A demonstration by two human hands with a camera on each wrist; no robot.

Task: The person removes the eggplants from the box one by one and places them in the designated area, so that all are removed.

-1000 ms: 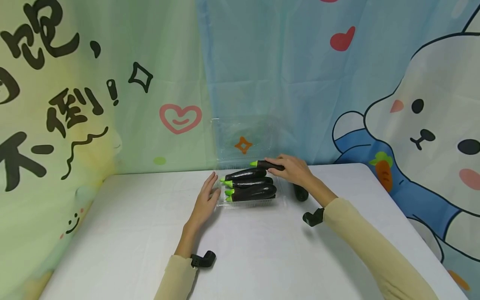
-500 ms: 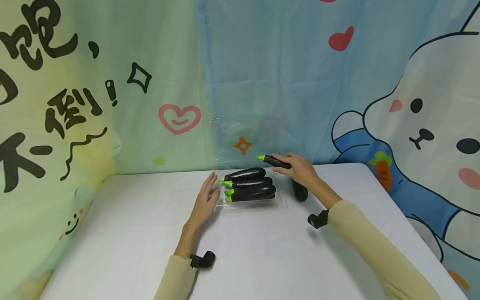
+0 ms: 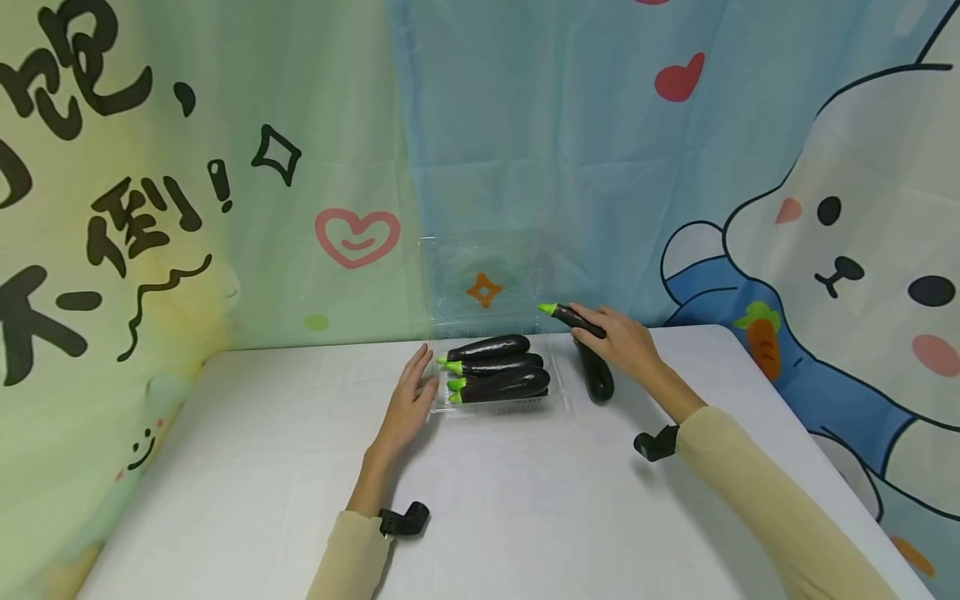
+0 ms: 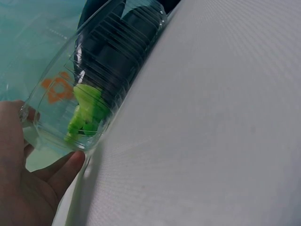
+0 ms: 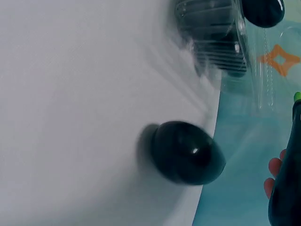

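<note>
A clear plastic box [image 3: 491,407] stands on the table with several dark, glossy eggplants [image 3: 501,386] lying in it, green stem ends to the left. Its clear lid [image 3: 483,250] stands raised at the back. My left hand [image 3: 407,404] rests against the box's left end, fingers fairly straight; in the left wrist view a fingertip [image 4: 77,157] touches the box corner. My right hand [image 3: 628,343] grips an eggplant [image 3: 576,320] above the table, right of the box, its green tip pointing left. Below it another eggplant [image 3: 597,375] lies on the table, its far end hidden by that hand.
A white cloth covers the table [image 3: 510,500]. Behind its back edge hangs a printed curtain [image 3: 600,167] with cartoon figures. Each wrist carries a small black camera, the left one [image 3: 405,519] lower in the head view than the right one [image 3: 656,443].
My right hand has moved right, carrying the eggplant away from above the box's back right corner. More of the eggplant on the table shows. The left hand keeps its place.
</note>
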